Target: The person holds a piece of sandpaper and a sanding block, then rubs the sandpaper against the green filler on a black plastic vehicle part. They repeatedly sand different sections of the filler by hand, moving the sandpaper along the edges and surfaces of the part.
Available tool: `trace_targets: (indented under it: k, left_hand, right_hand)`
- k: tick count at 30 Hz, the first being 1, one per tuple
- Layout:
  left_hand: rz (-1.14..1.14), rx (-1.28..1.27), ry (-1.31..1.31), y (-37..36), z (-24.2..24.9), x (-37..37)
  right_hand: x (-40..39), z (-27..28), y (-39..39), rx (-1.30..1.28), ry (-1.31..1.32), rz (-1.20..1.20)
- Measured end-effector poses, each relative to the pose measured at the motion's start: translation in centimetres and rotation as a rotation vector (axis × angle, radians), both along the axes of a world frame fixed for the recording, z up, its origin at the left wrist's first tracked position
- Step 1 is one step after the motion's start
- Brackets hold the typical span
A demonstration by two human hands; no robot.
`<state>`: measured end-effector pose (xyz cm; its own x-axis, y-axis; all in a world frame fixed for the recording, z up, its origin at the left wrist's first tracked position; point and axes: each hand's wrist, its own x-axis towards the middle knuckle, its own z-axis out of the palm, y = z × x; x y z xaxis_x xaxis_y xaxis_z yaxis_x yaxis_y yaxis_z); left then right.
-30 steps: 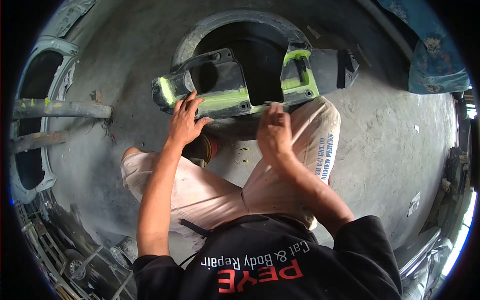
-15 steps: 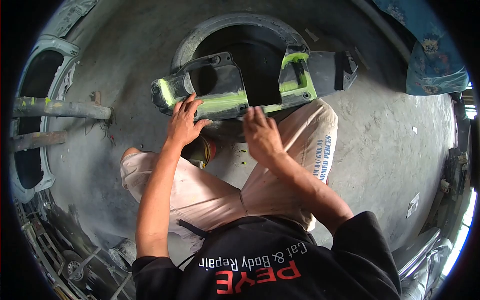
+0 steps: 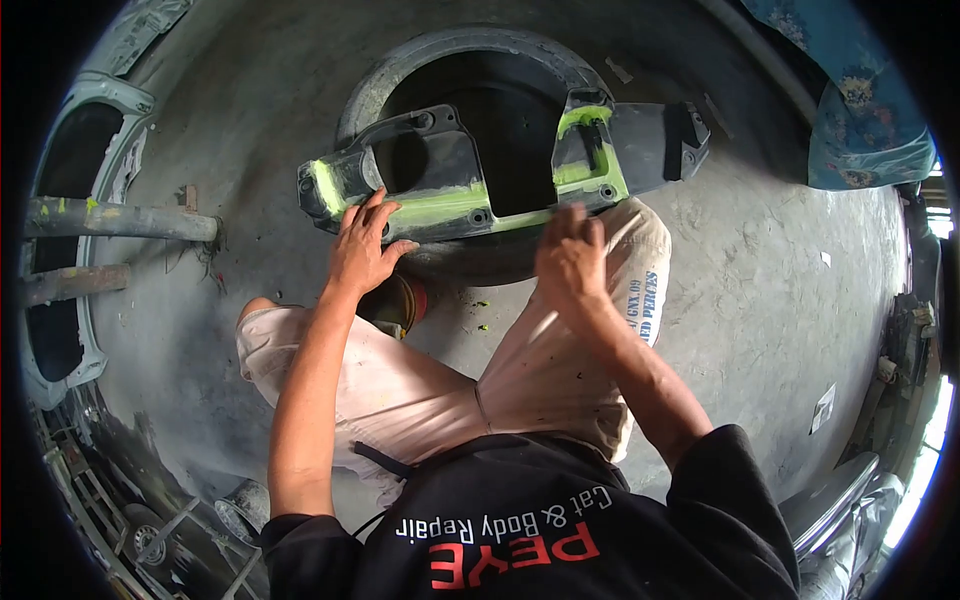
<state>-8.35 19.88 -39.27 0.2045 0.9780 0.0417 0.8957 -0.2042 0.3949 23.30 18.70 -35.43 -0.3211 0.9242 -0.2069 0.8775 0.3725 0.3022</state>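
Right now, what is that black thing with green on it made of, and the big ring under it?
The black panel looks like moulded plastic: matt, with ribs and screw holes. The yellow-green patches look like a dull filler smeared on. The ring beneath looks like a rubber tyre, dusty grey. The left hand steadies the panel.

A black plastic panel lies flat across the near rim of a tyre on the floor, its long side running left to right. It is irregular in outline, with a round cut-out at the left, a large opening in the middle and bolt holes along the near edge. Bright green filler streaks cover its left end, its near edge and an upright rib right of centre.
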Motion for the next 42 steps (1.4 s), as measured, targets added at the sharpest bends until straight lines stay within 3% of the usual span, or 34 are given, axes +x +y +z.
trace_targets:
  k: [1,2,4,5,8,10,11,14,20,22,23,26,27,28,30,32,34,42]
  left_hand:
    - [0.006,-0.005,-0.002,-0.4,-0.1,0.0]
    - [0.006,0.002,0.003,-0.5,-0.1,0.0]
    - [-0.006,0.013,0.007,0.0,0.0,0.2]
    - [-0.006,0.011,-0.002,-0.1,0.0,0.2]
    - [-0.014,0.031,-0.005,0.1,-0.2,0.0]
    - [0.001,-0.003,-0.014,-0.1,0.0,0.0]
    - [0.003,-0.005,-0.014,-0.2,0.0,0.0]
    - [-0.003,0.008,0.004,0.0,-0.1,0.1]
    - [-0.003,0.019,-0.008,0.0,-0.2,0.0]
    - [-0.009,0.011,-0.013,0.1,-0.3,0.0]
    - [-0.015,0.007,-0.013,0.0,-0.4,0.0]
    - [-0.01,0.035,-0.004,0.1,-0.2,0.0]
    - [-0.003,0.024,-0.004,0.0,-0.3,0.1]
    - [0.004,0.012,-0.003,0.0,-0.3,0.1]
    - [0.006,0.007,0.003,0.0,-0.2,0.0]
    - [-0.003,0.003,0.008,0.1,-0.2,0.1]
    - [0.006,-0.014,-0.013,0.1,0.0,0.2]
    - [0.002,0.016,-0.005,0.1,-0.2,0.1]
  right_hand:
    - [0.9,-0.7,0.4,0.16,0.043,-0.053]
    - [0.7,-0.9,0.4,0.161,0.042,-0.054]
    - [-1.2,-0.1,0.6,-0.093,0.031,-0.046]
    - [-1.5,-1.5,-0.5,0.043,0.033,0.083]
    - [0.3,-1.2,-0.1,0.028,0.241,0.093]
    - [1.3,-0.7,0.0,0.156,0.13,-0.053]
    - [0.8,-0.9,0.5,0.076,0.105,-0.1]
    - [-1.3,-1.8,-0.7,0.046,-0.062,0.073]
    - [0.6,-0.7,0.0,0.161,0.178,-0.032]
    - [-1.4,-0.4,-0.3,-0.1,0.049,0.035]
    - [-0.4,-2.4,-0.9,0.141,0.226,0.153]
    - [1.8,-0.3,0.5,0.039,0.248,0.103]
    - [2.2,-0.1,0.5,0.251,0.192,0.102]
    - [1.5,-0.2,0.4,0.249,0.195,0.107]
    - [-0.8,-0.4,0.2,-0.052,0.077,-0.019]
    - [-2.3,-2.6,-1.0,0.025,0.282,0.169]
    - [-3.4,-2.0,-1.3,0.018,0.296,0.226]
    - [-1.6,0.4,0.0,-0.171,0.429,0.13]
